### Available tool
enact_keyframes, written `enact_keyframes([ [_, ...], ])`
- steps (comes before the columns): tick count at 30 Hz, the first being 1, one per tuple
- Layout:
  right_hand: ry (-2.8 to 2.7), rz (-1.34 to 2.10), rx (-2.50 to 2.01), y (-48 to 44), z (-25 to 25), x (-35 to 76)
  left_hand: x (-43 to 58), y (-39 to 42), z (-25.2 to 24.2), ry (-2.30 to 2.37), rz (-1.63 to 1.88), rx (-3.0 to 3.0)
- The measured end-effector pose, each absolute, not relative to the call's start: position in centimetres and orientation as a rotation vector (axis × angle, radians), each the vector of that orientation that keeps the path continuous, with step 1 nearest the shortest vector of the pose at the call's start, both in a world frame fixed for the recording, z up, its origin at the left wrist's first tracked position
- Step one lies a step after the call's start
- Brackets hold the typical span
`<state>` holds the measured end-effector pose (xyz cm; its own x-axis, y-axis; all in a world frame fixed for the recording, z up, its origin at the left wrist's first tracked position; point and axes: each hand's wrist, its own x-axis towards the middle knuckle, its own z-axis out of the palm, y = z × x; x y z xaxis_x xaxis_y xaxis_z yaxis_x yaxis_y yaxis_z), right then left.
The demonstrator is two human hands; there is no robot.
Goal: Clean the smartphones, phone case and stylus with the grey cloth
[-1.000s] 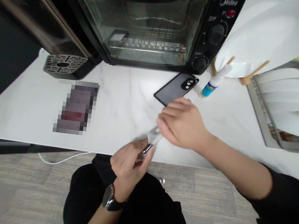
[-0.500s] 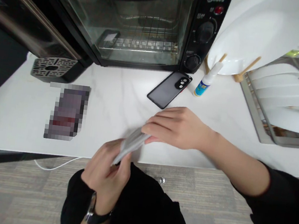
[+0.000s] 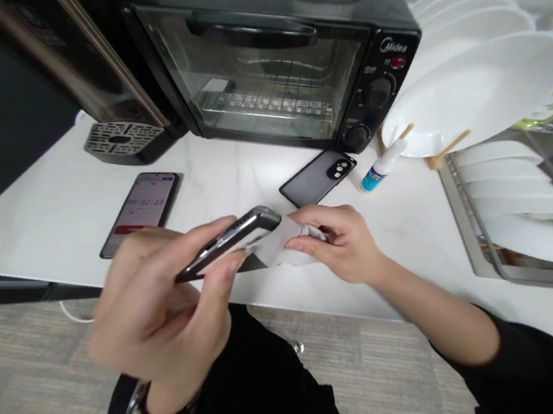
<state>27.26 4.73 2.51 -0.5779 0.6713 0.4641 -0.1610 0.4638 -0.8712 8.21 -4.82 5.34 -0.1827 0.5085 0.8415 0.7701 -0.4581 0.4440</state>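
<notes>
My left hand [image 3: 169,295] grips a dark smartphone [image 3: 237,239] by its sides, tilted up above the counter's front edge. Closed around a crumpled white tissue [image 3: 283,238] is my right hand [image 3: 340,242]; the tissue touches the phone's far end and covers part of it. Just beyond my right hand lies a black-rimmed phone case [image 3: 315,178] with camera cutouts. A small white spray bottle [image 3: 380,169] with a blue label stands right of the case. To the left, a second phone [image 3: 143,207] lies face up with a timer on its screen, partly behind my left hand.
A black toaster oven [image 3: 267,78] stands at the back, beside a dark appliance with a slotted drip tray [image 3: 123,141]. White plates [image 3: 472,90] stand in a wooden rack, and a metal dish rack [image 3: 495,267] holds bowls at right. The counter's front edge runs before me.
My left hand has lifted and turned, bringing the phone up into sight. The tissue has shifted rightward with my right hand. The camera view has tipped up slightly.
</notes>
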Motion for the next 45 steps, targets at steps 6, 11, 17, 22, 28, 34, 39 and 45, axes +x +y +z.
enact_keyframes([
  [6,-1.320,1.626,-0.495,4.3,2.1,26.2,10.3,-3.8,2.3,-1.882,-2.202,-2.091],
  [11,-1.117,1.636,-0.586,5.2,1.4,26.2,11.5,-4.2,-0.6,-2.468,-2.324,-2.415],
  [17,-1.082,1.380,-0.716,7.1,1.9,27.2,10.2,-4.4,-0.6,-2.459,-2.644,-2.222],
  [22,-1.273,1.463,-0.727,7.4,2.3,27.8,7.4,-3.7,-0.8,-2.198,-2.766,-1.695],
  [28,-1.841,1.325,-1.023,6.7,1.4,27.6,5.0,-3.3,-1.2,-2.274,-2.656,-1.651],
  [34,-1.696,1.522,-0.766,6.7,1.5,27.1,5.0,-3.8,-1.4,-2.272,-2.517,-1.866],
  [39,-1.879,1.013,-1.032,6.4,1.2,27.4,4.7,-3.9,-1.6,-2.350,-2.501,-1.966],
  [45,-1.729,1.128,-0.868,5.9,1.3,26.6,5.2,-3.8,-1.3,-2.262,-2.351,-1.969],
])
